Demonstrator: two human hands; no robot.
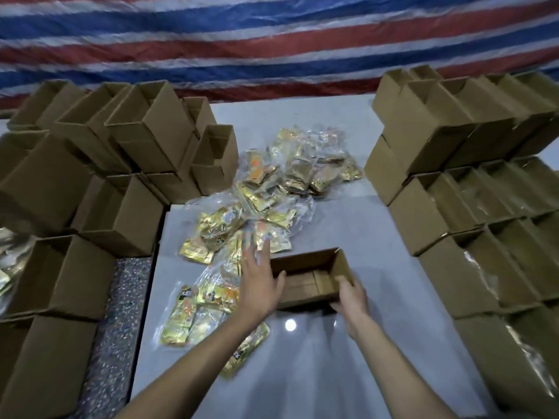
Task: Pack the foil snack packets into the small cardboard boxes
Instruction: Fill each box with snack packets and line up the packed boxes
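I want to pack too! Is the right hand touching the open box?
Touching. The head view shows the right hand gripping the near right wall of the open box, fingers curled over its edge.

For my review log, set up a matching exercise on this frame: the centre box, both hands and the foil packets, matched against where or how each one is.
Column one:
1. centre box
2. left hand
3. right hand
4. foil packets

Column two:
A. fingers curled over the box's right wall
B. heaped on the table, left of and beyond the box
C. open-topped, nothing inside
D. fingers straight, reaching over the packets, thumb at the box's left end

Pairs: 1-C, 2-D, 3-A, 4-B
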